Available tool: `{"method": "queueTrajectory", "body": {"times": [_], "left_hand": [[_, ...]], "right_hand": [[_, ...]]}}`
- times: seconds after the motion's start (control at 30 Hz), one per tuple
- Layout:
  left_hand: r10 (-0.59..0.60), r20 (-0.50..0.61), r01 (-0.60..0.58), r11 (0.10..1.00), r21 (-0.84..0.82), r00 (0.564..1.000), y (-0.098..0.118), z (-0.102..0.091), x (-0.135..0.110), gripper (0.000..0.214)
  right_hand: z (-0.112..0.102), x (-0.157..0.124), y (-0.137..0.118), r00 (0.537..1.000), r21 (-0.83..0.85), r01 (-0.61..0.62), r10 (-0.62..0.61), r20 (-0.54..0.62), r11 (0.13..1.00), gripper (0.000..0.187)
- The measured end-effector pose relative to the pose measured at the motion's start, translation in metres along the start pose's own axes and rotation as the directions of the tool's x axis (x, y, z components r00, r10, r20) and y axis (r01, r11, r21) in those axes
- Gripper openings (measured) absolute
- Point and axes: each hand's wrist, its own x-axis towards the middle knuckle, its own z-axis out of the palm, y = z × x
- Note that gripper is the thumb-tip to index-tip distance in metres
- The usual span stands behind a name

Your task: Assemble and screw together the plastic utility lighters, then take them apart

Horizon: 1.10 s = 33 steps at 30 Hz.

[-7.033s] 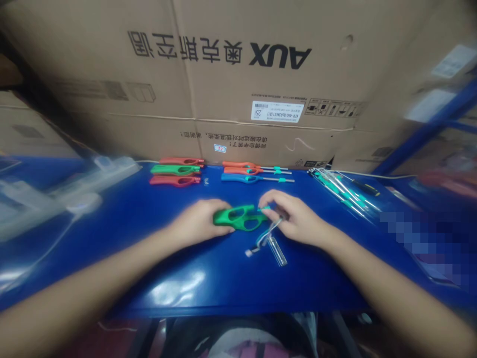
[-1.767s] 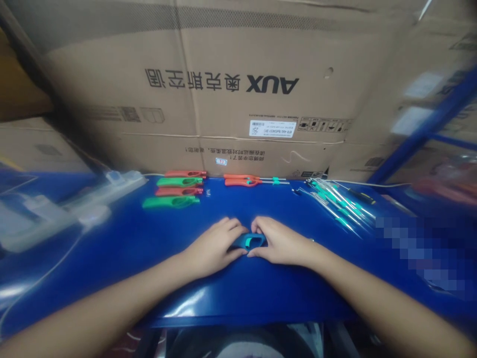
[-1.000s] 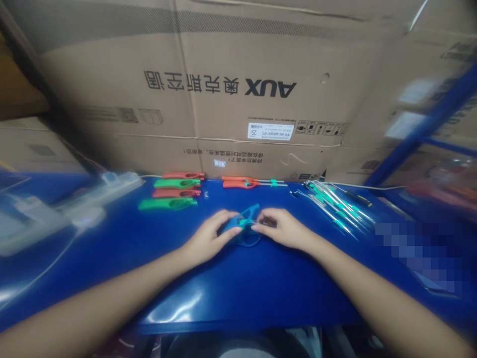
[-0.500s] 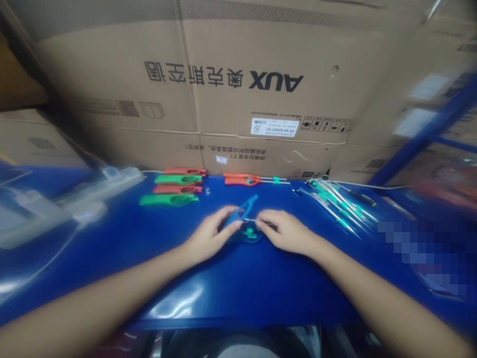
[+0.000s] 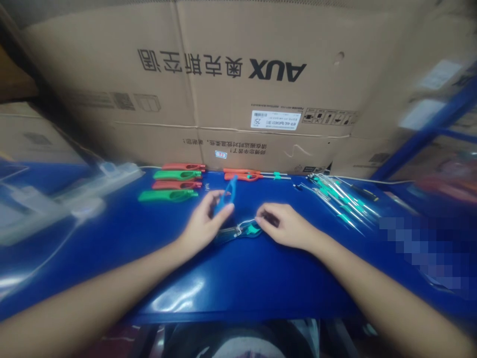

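Observation:
My left hand [image 5: 208, 214] is closed around a blue plastic lighter handle shell [image 5: 230, 191], tilted up off the table. Just below it, a dark blue see-through piece [image 5: 225, 235] lies on the table, with a green trigger part [image 5: 253, 228] at its right end. Pale thin wires [image 5: 242, 226] loop over this piece and run up to the fingertips of my right hand [image 5: 279, 223]. That hand is pinched on the wires' end; its curled fingers partly hide the grip.
Red and green handle shells [image 5: 167, 195] lie in a stack at back left. Orange lighters with metal rods [image 5: 242, 176] are at back centre. Several metal rods with green parts [image 5: 339, 196] lie right. A white power strip [image 5: 112, 181] is left; a cardboard box [image 5: 223, 99] stands behind.
My left hand has lifted the blue shell up and left, away from the piece below. Wires now show over that piece. My right hand has stayed nearly in place, still pinched.

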Motion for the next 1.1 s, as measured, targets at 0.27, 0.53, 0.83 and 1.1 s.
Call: {"method": "queueTrajectory", "body": {"times": [0.27, 0.53, 0.83, 1.1], "left_hand": [[0.048, 0.167, -0.083, 0.974, 0.211, 0.985, 0.012, -0.002, -0.009, 0.043], [0.152, 0.163, -0.193, 0.943, 0.271, 0.975, 0.016, 0.0, -0.01, 0.027], [0.033, 0.185, -0.099, 0.929, 0.358, 0.982, 0.017, -0.002, -0.007, 0.031], [0.018, 0.259, -0.118, 0.92, 0.375, 0.966, 0.014, -0.005, -0.003, 0.028]], "right_hand": [[-0.002, 0.0, -0.004, 0.974, 0.002, 0.19, -0.188, -0.13, 0.982, 0.016], [0.0, -0.006, -0.015, 0.967, -0.05, 0.192, -0.198, -0.163, 0.98, 0.014], [-0.005, -0.003, -0.014, 0.989, -0.098, 0.128, -0.135, -0.063, 0.987, 0.02], [-0.01, -0.004, -0.009, 0.999, -0.095, -0.031, 0.029, -0.02, 0.995, 0.038]]}}
